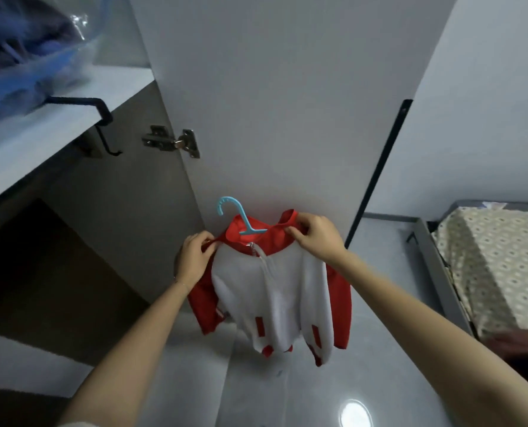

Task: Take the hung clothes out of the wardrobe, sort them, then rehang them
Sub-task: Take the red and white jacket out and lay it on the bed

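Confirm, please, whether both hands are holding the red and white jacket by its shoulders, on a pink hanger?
Not quite: the hanger is light blue, not pink, as the head view shows. The left hand and right hand do both hold the red and white jacket by its shoulders, on that hanger.

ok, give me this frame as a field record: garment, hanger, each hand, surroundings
garment: red and white zip jacket, held up in front of the open wardrobe door
hanger: light blue hanger in the jacket's neck, its hook free and on no rail
left: left hand pinches one shoulder
right: right hand pinches the other shoulder, by the collar
shelf: blue bundle in clear plastic on the wardrobe shelf
right edge: bed with patterned cover
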Demonstrator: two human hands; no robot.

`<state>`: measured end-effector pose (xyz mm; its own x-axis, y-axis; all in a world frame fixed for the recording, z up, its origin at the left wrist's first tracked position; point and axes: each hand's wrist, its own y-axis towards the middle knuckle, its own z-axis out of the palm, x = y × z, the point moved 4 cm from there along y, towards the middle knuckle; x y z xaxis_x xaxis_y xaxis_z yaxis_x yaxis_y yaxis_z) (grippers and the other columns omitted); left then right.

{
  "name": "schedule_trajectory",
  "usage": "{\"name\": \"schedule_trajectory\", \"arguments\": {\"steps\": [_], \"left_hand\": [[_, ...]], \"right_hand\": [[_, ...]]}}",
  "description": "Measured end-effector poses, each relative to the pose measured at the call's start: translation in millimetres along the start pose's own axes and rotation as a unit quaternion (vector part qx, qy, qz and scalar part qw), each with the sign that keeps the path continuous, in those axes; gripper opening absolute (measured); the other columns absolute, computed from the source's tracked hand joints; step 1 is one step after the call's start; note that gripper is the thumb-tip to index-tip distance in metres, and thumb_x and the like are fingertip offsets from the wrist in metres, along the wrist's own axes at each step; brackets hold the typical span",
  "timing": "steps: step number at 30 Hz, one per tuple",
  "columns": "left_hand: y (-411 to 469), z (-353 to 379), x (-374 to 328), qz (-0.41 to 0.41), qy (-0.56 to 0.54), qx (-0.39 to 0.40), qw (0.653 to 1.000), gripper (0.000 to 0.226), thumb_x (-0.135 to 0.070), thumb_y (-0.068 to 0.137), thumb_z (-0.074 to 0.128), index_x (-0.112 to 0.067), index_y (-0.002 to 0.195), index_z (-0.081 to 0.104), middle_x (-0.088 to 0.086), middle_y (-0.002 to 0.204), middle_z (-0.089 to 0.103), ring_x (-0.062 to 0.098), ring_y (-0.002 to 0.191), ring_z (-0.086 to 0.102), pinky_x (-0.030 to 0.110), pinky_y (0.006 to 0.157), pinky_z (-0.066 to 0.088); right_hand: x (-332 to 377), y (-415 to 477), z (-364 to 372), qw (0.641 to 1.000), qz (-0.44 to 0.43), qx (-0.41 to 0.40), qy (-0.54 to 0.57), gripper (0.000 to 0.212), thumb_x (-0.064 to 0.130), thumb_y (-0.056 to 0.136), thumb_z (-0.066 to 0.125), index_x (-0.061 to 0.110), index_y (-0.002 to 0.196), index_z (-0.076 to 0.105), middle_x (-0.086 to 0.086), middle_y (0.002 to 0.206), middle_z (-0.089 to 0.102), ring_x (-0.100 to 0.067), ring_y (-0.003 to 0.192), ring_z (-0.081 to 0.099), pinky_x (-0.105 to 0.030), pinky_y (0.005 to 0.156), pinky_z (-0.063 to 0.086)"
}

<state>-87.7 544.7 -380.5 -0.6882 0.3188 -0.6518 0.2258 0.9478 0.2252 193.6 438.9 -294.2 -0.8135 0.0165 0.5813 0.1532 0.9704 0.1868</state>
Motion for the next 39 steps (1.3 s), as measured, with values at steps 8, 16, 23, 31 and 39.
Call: {"name": "schedule_trajectory", "arguments": {"steps": [8, 16, 23, 31, 39], "left_hand": [[-41, 83, -97, 0.062, -0.030, 0.015, 0.998, 0.011, -0.013, 0.087, 0.072, -0.015, 0.079, 0.065, -0.004, 0.079, 0.065, 0.022, 0.080, 0.058, 0.037, 0.073, 0.047], [-94, 167, -220, 0.126, -0.036, 0.055, 0.990, 0.013, -0.026, 0.089, 0.071, -0.019, 0.080, 0.066, -0.008, 0.081, 0.065, 0.014, 0.082, 0.055, 0.030, 0.071, 0.043], [-137, 263, -315, 0.214, -0.012, 0.155, 0.964, 0.012, -0.028, 0.092, 0.069, -0.016, 0.090, 0.069, -0.001, 0.090, 0.069, 0.024, 0.083, 0.066, 0.034, 0.069, 0.050], [-156, 373, -457, 0.313, -0.038, 0.279, 0.907, 0.018, -0.034, 0.095, 0.063, -0.018, 0.097, 0.071, -0.001, 0.099, 0.071, 0.024, 0.092, 0.065, 0.036, 0.076, 0.049], [-200, 491, -604, 0.430, -0.108, 0.395, 0.805, 0.016, -0.035, 0.095, 0.064, -0.020, 0.091, 0.069, -0.005, 0.091, 0.069, 0.016, 0.087, 0.063, 0.034, 0.074, 0.047]], "right_hand": [[-96, -65, -72, 0.998, 0.063, 0.004, -0.013, 0.023, 0.033, 0.089, 0.065, 0.011, 0.082, 0.063, 0.000, 0.065, 0.058, -0.022, 0.064, 0.053, -0.037, 0.059, 0.040], [-205, -160, -157, 0.988, 0.146, -0.046, 0.023, 0.019, 0.035, 0.089, 0.065, 0.017, 0.084, 0.069, 0.000, 0.068, 0.066, -0.016, 0.066, 0.059, -0.031, 0.061, 0.043], [-289, -256, -223, 0.966, 0.239, -0.081, 0.051, 0.032, 0.030, 0.089, 0.069, 0.037, 0.058, 0.061, 0.016, 0.051, 0.052, -0.002, 0.050, 0.044, -0.025, 0.056, 0.035], [-358, -372, -307, 0.900, 0.387, -0.198, 0.014, 0.039, 0.041, 0.090, 0.064, 0.030, 0.056, 0.048, 0.009, 0.053, 0.049, -0.006, 0.054, 0.046, -0.030, 0.053, 0.033], [-417, -483, -375, 0.793, 0.525, -0.308, -0.034, 0.038, 0.047, 0.089, 0.060, 0.023, 0.061, 0.053, 0.005, 0.060, 0.054, -0.011, 0.061, 0.050, -0.031, 0.053, 0.034]]}}
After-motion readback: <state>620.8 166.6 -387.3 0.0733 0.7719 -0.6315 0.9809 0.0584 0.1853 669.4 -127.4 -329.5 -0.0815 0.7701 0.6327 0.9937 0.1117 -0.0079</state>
